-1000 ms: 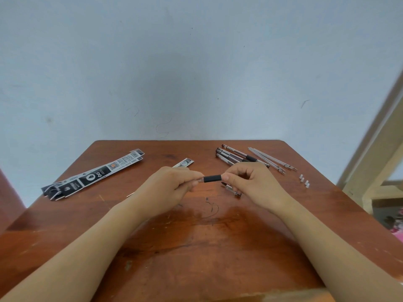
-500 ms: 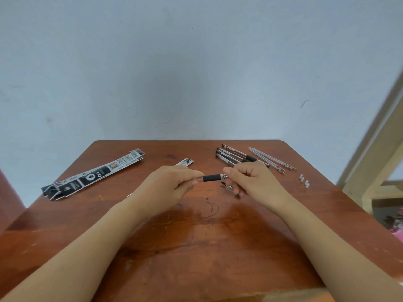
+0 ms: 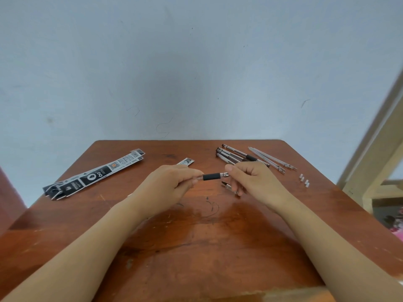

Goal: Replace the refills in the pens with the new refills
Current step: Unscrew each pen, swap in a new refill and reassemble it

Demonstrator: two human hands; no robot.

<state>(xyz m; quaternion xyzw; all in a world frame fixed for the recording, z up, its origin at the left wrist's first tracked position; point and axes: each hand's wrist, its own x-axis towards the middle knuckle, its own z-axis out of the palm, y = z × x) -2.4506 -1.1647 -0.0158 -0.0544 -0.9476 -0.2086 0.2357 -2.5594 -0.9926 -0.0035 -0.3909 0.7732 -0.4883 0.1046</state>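
Head cam: L hand [image 3: 168,184] grips pen [image 3: 212,177] barrel, R hand [image 3: 255,182] pinches its tip.

A person is holding a pen [image 3: 212,177] level above a worn wooden table [image 3: 196,236], the left hand [image 3: 172,184] gripping its clear barrel while the right hand [image 3: 250,179] is pinching at the metal tip, just past the black grip. A small dark-tipped piece [image 3: 227,186] is showing beneath the right hand's curled fingers. Behind that hand, a bunch of pens [image 3: 235,155] is lying beside loose refills [image 3: 272,159], with small white caps [image 3: 304,180] lying further right. Black refill packets [image 3: 93,175] are lying at far left.
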